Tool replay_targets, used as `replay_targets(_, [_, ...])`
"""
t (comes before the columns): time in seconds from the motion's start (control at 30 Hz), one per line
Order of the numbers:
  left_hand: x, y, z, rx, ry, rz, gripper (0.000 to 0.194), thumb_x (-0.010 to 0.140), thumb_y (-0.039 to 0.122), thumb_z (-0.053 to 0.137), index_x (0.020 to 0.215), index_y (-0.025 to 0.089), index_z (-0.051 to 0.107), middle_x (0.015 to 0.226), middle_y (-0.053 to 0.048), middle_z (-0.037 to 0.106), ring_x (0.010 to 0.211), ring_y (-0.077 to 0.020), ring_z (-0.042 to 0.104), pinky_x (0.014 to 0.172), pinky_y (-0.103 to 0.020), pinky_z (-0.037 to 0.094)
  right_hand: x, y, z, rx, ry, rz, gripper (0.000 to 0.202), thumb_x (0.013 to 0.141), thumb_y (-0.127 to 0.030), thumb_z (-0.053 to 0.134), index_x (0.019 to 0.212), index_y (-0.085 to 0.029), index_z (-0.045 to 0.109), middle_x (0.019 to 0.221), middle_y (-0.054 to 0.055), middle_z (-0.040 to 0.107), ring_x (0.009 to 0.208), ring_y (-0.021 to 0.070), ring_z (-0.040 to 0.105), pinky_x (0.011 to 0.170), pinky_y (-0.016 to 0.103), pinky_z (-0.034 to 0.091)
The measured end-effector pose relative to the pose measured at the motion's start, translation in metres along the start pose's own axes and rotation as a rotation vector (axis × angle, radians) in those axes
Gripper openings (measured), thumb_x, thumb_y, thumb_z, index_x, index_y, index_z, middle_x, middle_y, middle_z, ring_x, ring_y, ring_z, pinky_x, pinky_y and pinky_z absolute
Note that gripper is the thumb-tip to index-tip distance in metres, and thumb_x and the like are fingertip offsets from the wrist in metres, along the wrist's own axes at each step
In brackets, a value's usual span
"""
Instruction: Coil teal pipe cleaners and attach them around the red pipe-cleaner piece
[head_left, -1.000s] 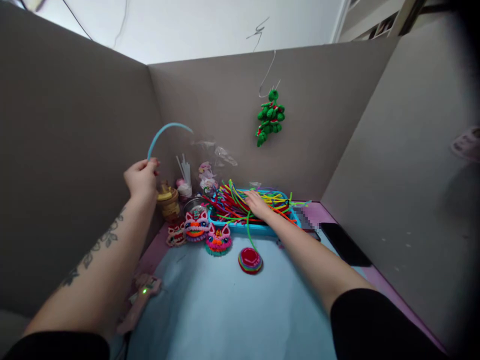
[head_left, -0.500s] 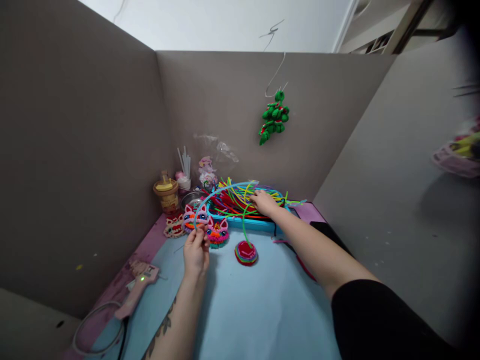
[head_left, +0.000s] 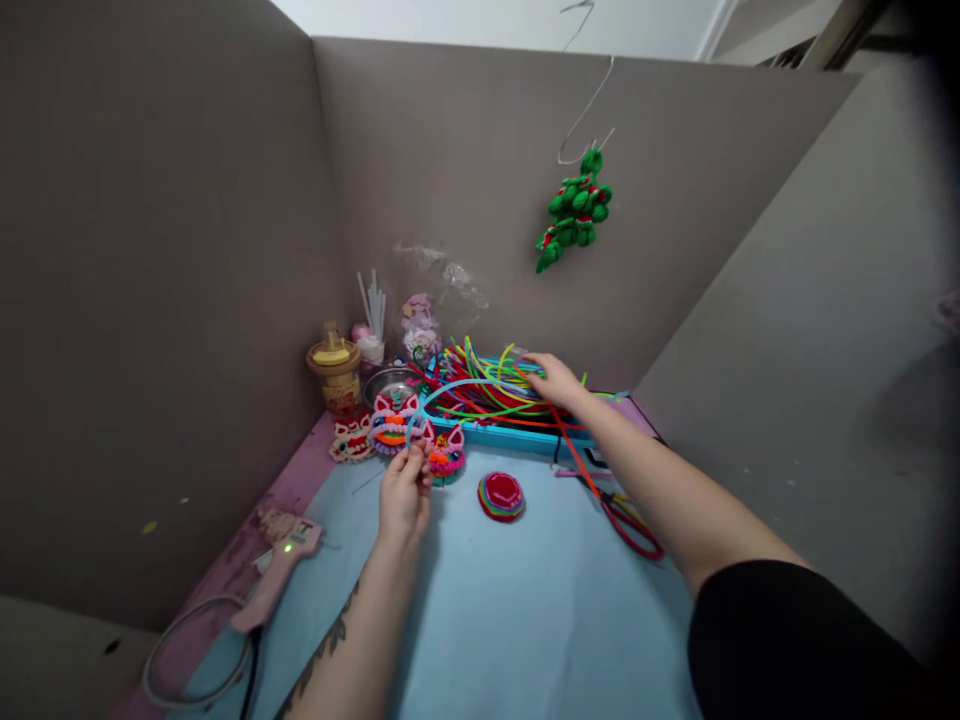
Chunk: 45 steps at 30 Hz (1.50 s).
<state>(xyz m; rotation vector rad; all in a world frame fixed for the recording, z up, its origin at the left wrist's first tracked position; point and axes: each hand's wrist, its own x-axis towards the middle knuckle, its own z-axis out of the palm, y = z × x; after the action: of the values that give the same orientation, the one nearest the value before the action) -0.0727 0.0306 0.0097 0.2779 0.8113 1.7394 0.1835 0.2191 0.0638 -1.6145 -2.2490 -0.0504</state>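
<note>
My left hand is closed in a pinch on one end of a light blue pipe cleaner. The strand arches up and right toward the tray. Over the pile of colored pipe cleaners in the blue tray, my right hand has its fingers bent around some strands; which ones is hard to see. An orange-red pipe cleaner slants from near those fingers, over the tray's edge, to the mat. A round stack of rainbow-colored rings, red on top, lies between my arms.
Three fuzzy animal-face pieces, one a pink-eared face, stand left of the tray. A pink glue gun with its cable lies at left. Red-handled scissors lie under my right arm. Behind are a brown cup and metal bowl.
The view has shifted. My right hand has moved within the pile. The green strand over the ring stack is gone from there, and an orange-red one now hangs over the tray's front edge.
</note>
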Motion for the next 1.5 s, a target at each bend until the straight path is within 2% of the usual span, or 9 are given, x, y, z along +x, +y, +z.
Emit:
replay_targets(0.2, [-0.002,0.001,0.002,-0.062,-0.035,-0.025,0.030,0.053,0.021,0.083,0.077,0.012,0.067,0.073,-0.002,0.065,0.048,-0.0012,0.047,0.041,-0.011,0.034,-0.058,0.018,-0.021,-0.058,-0.080,0.163,0.027,0.079,-0.042,0.059,0.086,-0.018,0.069,0.077,0.007,0.068,0.073,0.0217,0.063,0.068,0.030,0.046])
replay_targets(0.3, [-0.005,0.003,0.003,-0.106,-0.058,-0.034,0.024,0.058,0.019,0.081,0.076,0.012,0.066,0.072,-0.001,0.064,0.047,-0.0011,0.046,0.041,-0.011,0.034,-0.070,0.006,-0.009,-0.134,-0.168,0.268,0.026,0.076,-0.044,0.062,0.084,-0.020,0.068,0.082,0.008,0.070,0.072,0.0216,0.063,0.062,0.028,0.044])
replay_targets(0.6, [0.003,0.016,-0.004,-0.351,-0.074,-0.085,0.007,0.073,0.012,0.070,0.076,0.014,0.065,0.069,0.000,0.063,0.048,-0.0015,0.046,0.041,-0.010,0.033,-0.018,-0.025,-0.040,-0.239,0.018,0.278,0.034,0.092,-0.031,0.035,0.106,-0.019,0.064,0.108,0.014,0.065,0.098,0.0265,0.060,0.075,0.034,0.044])
replay_targets(0.73, [0.002,0.021,-0.004,-0.414,-0.076,-0.111,0.005,0.077,0.010,0.066,0.074,0.014,0.065,0.069,0.000,0.063,0.048,-0.0019,0.046,0.041,-0.010,0.033,-0.015,-0.055,-0.007,-0.217,-0.054,-0.020,0.036,0.091,-0.040,0.042,0.117,-0.023,0.058,0.114,0.010,0.064,0.101,0.0237,0.059,0.081,0.031,0.044])
replay_targets(0.87, [0.001,0.024,-0.006,-0.432,-0.078,-0.094,0.007,0.078,0.009,0.065,0.074,0.015,0.066,0.070,-0.001,0.064,0.049,-0.0024,0.046,0.041,-0.011,0.034,-0.009,-0.065,0.043,-0.247,-0.157,-0.207,0.078,0.082,-0.053,0.055,0.143,-0.012,0.029,0.138,0.019,0.046,0.121,0.0300,0.046,0.094,0.036,0.039])
replay_targets(1.03, [0.002,0.022,-0.008,-0.386,-0.114,-0.087,0.005,0.073,0.011,0.070,0.074,0.015,0.067,0.070,-0.001,0.063,0.050,-0.0029,0.045,0.042,-0.011,0.034,0.023,-0.046,0.072,-0.268,-0.210,-0.228,0.072,0.082,-0.034,0.058,0.144,-0.013,0.028,0.142,0.019,0.041,0.129,0.0318,0.037,0.102,0.043,0.030])
replay_targets(1.2, [0.003,0.019,-0.007,-0.316,-0.122,-0.096,0.010,0.068,0.015,0.076,0.074,0.014,0.067,0.070,-0.001,0.062,0.051,-0.0032,0.045,0.042,-0.012,0.034,0.030,-0.045,0.086,-0.220,-0.229,-0.227,0.075,0.084,-0.043,0.054,0.146,-0.013,0.025,0.143,0.020,0.039,0.130,0.0339,0.036,0.102,0.046,0.029])
replay_targets(1.37, [0.002,0.019,-0.006,-0.289,-0.144,-0.118,0.017,0.062,0.015,0.079,0.074,0.015,0.068,0.070,-0.001,0.063,0.052,-0.0035,0.047,0.043,-0.013,0.035,0.017,-0.039,0.049,-0.130,-0.255,-0.310,0.081,0.077,-0.054,0.060,0.142,-0.014,0.033,0.144,0.018,0.038,0.129,0.0297,0.038,0.103,0.037,0.032])
replay_targets(1.5, [0.000,0.016,-0.006,-0.250,-0.181,-0.101,0.014,0.064,0.015,0.078,0.073,0.014,0.067,0.070,-0.001,0.063,0.052,-0.0037,0.047,0.044,-0.013,0.036,-0.011,-0.028,0.000,-0.001,-0.082,-0.240,0.042,0.088,-0.045,0.047,0.121,-0.019,0.055,0.124,0.012,0.056,0.113,0.0231,0.052,0.094,0.034,0.038])
